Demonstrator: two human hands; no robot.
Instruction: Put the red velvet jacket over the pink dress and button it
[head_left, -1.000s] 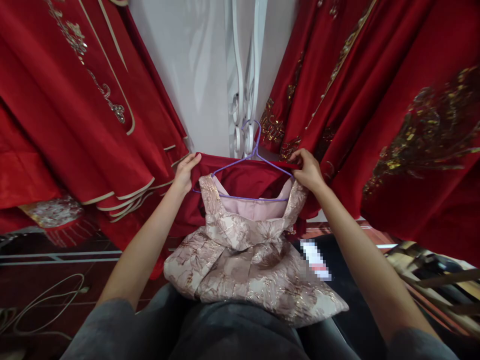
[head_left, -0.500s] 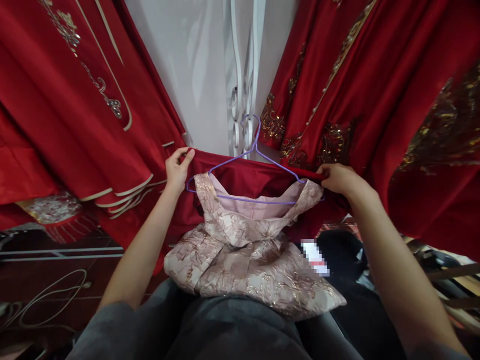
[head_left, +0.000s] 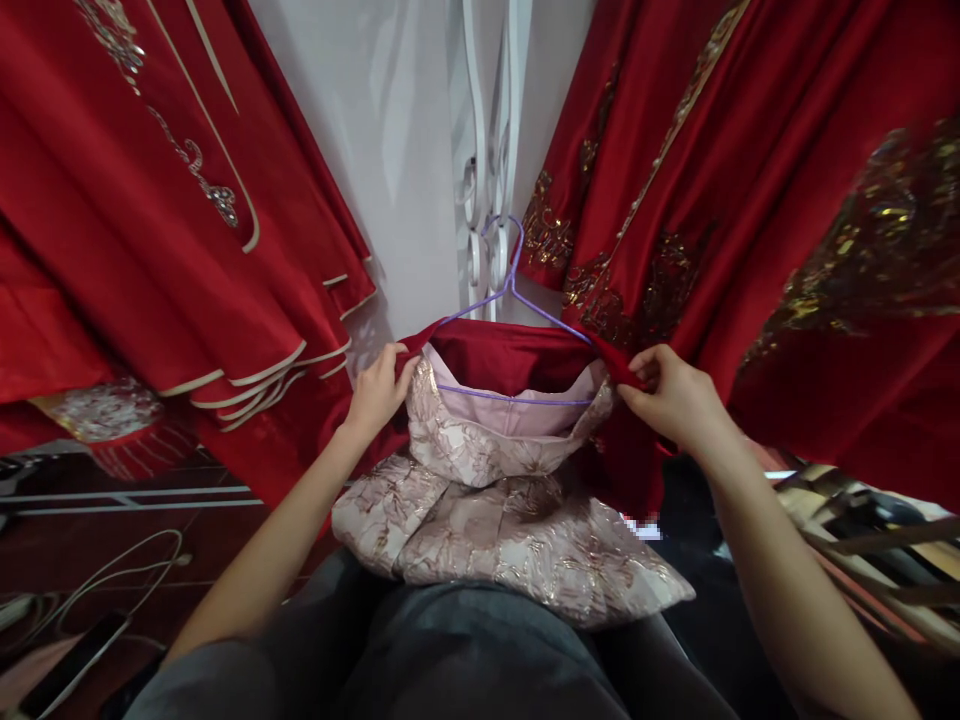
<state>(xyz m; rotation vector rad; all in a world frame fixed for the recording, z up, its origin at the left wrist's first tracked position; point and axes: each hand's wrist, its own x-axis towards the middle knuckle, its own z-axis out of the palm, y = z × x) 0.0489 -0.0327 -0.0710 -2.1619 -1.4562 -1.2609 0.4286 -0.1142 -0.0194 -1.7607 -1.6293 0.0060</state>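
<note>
A pale pink brocade dress (head_left: 480, 530) with gold-toned pattern hangs on a purple hanger (head_left: 514, 265), its skirt spread over my lap. Dark red satin cloth (head_left: 517, 350) lies behind its neckline and is drawn over both hanger shoulders. My left hand (head_left: 381, 392) pinches the cloth beside the dress's left strap. At the right strap, my right hand (head_left: 667, 390) grips the other side of the same cloth between thumb and fingers. The red cloth covers the hanger's ends.
Red gowns with beaded trim hang at the left (head_left: 180, 250) and right (head_left: 645, 180). Between them stands a white scrolled metal frame (head_left: 480, 150) before a pale wall. A white cable (head_left: 112, 580) and a dark phone-like object (head_left: 79, 660) lie at lower left.
Both hands have moved inward and slightly down, bringing the red cloth over the hanger's shoulders. Before, it was stretched wide behind the dress. The white tag is now mostly covered.
</note>
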